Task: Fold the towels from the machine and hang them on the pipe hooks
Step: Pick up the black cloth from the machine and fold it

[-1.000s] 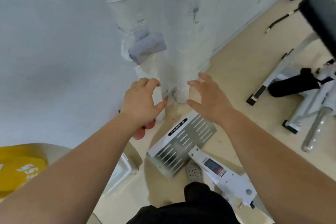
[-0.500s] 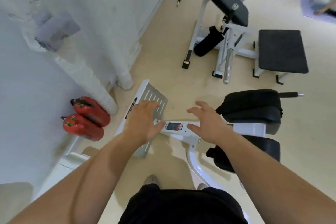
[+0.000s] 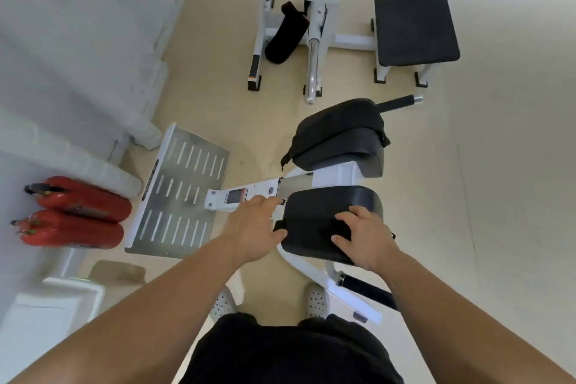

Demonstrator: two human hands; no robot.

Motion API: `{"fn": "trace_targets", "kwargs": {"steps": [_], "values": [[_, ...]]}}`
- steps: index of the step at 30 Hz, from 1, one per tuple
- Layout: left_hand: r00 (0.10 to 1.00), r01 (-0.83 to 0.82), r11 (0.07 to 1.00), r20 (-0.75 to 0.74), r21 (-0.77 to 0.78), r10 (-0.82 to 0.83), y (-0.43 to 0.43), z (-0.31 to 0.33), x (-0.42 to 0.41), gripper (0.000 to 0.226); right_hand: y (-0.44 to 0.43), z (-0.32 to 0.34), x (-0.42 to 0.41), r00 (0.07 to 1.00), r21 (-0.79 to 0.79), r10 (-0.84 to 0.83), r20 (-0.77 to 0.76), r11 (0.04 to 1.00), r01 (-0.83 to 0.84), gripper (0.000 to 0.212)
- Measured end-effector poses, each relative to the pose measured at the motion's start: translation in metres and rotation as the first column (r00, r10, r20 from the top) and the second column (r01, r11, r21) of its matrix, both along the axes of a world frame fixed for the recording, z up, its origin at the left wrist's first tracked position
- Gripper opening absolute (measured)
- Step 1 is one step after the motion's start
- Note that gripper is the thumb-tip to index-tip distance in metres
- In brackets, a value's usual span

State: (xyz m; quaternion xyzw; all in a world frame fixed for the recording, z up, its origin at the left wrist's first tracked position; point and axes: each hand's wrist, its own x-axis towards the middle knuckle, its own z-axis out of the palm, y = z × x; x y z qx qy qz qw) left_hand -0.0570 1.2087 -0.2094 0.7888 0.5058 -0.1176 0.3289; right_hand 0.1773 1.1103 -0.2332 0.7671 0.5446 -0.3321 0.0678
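Black fabric, apparently the towel point(image 3: 325, 227), lies flat on the near pad point(image 3: 330, 199) of the machine point(image 3: 249, 193), approx. at the pad's centre, with a short black tab at the pad's left edge; fabric and pad are both black, so the towel's outline cannot be told exactly. Right hand point(image 3: 366, 238) rests on the towel: fingers point(image 3: 349, 217) bent at the knuckles, slightly spread, tips down on the fabric, thumb pointing left beside them. Whether they pinch the fabric or only press it cannot be told. Left hand point(image 3: 254, 227) is at the pad's left edge: fingers relaxed and close together, extended toward the pad, thumb near the tab; no grip is visible. A 2nd pad point(image 3: 339, 121) sits beyond the near one on the same white frame. Slotted metal footplate point(image 3: 184, 193) lies left of the machine, fixed to the frame's end. Two white-wrapped pipes point(image 3: 106, 170) run down the wall at left, ending near the footplate. Two red extinguishers point(image 3: 81, 196) lie side by side just left of the footplate. A bench point(image 3: 414, 25) stands well apart at top. Person's shoes point(image 3: 223, 302) stand on the beige floor point(image 3: 467, 196) below the hands.
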Motion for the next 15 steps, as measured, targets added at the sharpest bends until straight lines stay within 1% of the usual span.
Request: {"fn": "trace_targets", "kwargs": {"steps": [2,5,8,10,12,14,15], "values": [[0.999,0.051,0.999,-0.018,-0.011,-0.051,-0.012,-0.009,0.036,0.068,-0.017,-0.017,0.027,0.998,0.017,-0.039,-0.05,0.999,0.04,0.057],[0.993,0.114,0.993,-0.039,-0.035,-0.115,-0.026,-0.023,0.086,0.072,-0.039,-0.036,0.056,0.982,0.098,-0.107,-0.154,0.988,0.123,0.057],[0.985,0.162,0.984,-0.049,-0.07,-0.165,-0.04,-0.034,0.13,0.077,-0.06,-0.053,0.075,0.927,0.109,-0.292,-0.236,0.94,0.324,0.053],[0.98,0.179,0.978,-0.065,-0.109,-0.187,-0.05,-0.04,0.152,0.078,-0.075,-0.064,0.083,0.858,0.034,-0.437,-0.271,0.886,0.462,0.054],[0.978,0.174,0.978,-0.094,-0.114,-0.185,-0.06,-0.045,0.168,0.077,-0.089,-0.073,0.086,0.737,-0.138,-0.577,-0.353,0.811,0.569,0.058],[0.975,0.165,0.984,-0.143,-0.064,-0.172,-0.067,-0.048,0.179,0.075,-0.096,-0.079,0.083,0.6,-0.306,-0.665,-0.444,0.742,0.596,0.064],[0.971,0.167,0.985,-0.17,-0.036,-0.171,-0.069,-0.049,0.182,0.073,-0.097,-0.081,0.081,0.539,-0.353,-0.69,-0.483,0.717,0.601,0.066]]}}
